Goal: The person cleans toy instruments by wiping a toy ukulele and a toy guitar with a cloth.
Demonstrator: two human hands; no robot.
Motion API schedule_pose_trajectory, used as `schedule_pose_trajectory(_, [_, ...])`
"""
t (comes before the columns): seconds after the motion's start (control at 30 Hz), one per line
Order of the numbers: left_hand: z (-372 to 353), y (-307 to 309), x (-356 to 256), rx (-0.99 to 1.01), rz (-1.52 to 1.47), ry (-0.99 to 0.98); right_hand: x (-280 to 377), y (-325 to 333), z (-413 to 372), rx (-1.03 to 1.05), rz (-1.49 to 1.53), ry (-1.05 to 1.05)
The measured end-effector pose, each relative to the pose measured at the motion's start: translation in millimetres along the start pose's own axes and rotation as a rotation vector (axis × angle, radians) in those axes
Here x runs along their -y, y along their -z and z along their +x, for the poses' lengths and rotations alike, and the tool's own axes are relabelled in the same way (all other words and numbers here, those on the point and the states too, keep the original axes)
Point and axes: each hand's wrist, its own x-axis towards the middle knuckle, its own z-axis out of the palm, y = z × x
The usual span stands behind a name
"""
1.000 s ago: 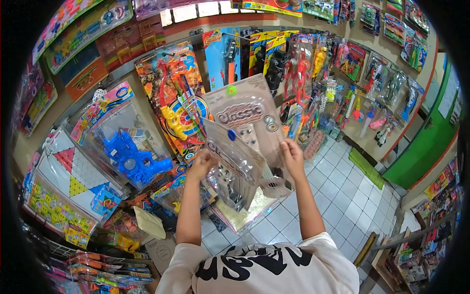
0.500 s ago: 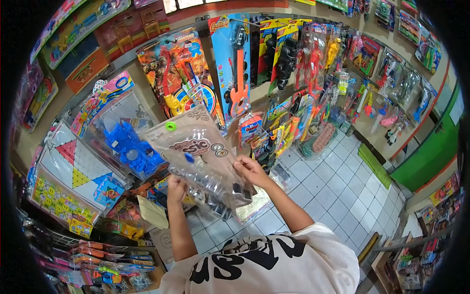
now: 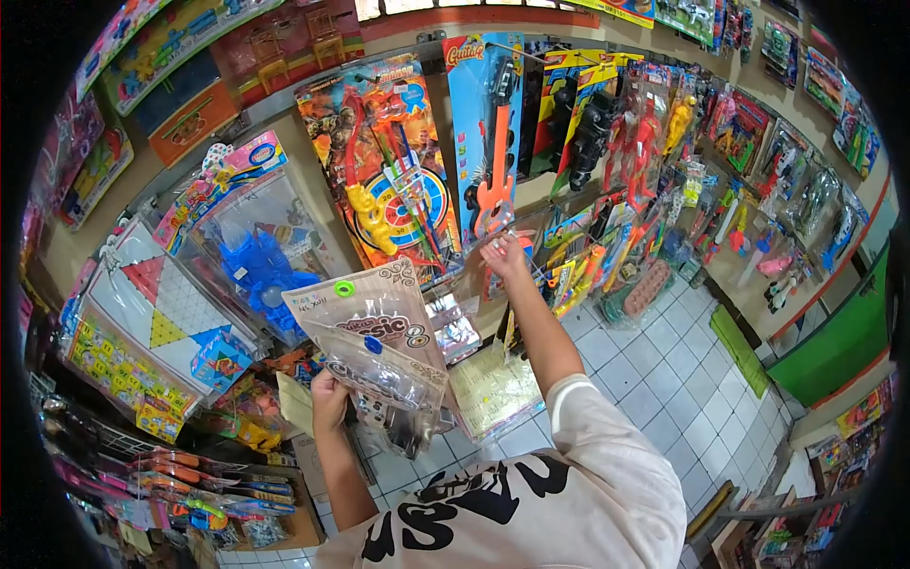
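My left hand is closed on the lower left edge of brown carded toy packs marked "Classic". They have clear plastic fronts, a green ring at the top corner and a blue piece showing. The packs tilt in front of me, the front one leaning away from the card behind. My right hand is raised, away from the packs, with its fingers loosely bent at the lower end of a blue carded toy guitar. The guitar is orange with a black head and hangs on the wall display.
Left of the guitar hangs a dartboard toy set. A blue plastic toy and a triangle-patterned board are further left. A yellowish sheet pack lies low ahead. Tiled floor and a green door are at right.
My right hand has let go of the brown packs and moved up to the bottom of the guitar pack. The brown packs have swung lower, still in my left hand.
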Motion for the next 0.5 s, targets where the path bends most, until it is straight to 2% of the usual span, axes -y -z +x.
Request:
schedule_pose_trajectory(0.03, [-3,4,0,-0.002,-0.006,0.012,1,0,9,-0.063,0.028,-0.041])
schedule_pose_trajectory(0.13, [-7,13,-1,-0.023,-0.012,0.017,2,6,30,-0.009,-0.017,-0.039])
schedule_pose_trajectory(0.17, [-9,13,-3,-0.040,-0.007,0.010,-3,6,54,-0.125,0.037,-0.051])
schedule_pose_trajectory(0.3, [-13,13,-11,-0.056,0.064,0.017,2,10,44,0.169,0.008,-0.040])
schedule_pose_trajectory(0.43, [-18,22,-3,-0.040,0.077,0.061,2,23,21,0.180,0.086,-0.050])
schedule_pose_trajectory(0.5, [-16,17,-3,-0.023,0.091,0.049,2,29,5,0.172,0.028,0.007])
